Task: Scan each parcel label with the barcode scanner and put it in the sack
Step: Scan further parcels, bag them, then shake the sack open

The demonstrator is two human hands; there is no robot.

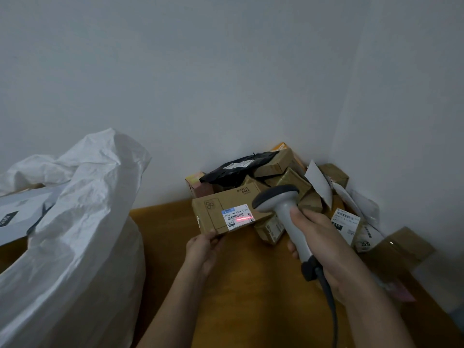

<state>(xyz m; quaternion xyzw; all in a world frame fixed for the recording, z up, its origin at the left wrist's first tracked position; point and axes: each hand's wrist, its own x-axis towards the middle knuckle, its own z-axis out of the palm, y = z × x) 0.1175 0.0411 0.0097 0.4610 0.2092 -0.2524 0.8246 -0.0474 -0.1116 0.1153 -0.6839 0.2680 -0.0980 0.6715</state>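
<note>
The left hand point(204, 249) pinches the near lower edge of a flat cardboard parcel point(226, 212), holding it up with its long axis running left to right. The right hand point(324, 244), just right of the parcel, wraps the barcode scanner point(283, 209), whose red line crosses the label point(238, 217). The sack point(82, 222) gapes well left of the parcel, so the left hand is nearer for the drop.
</note>
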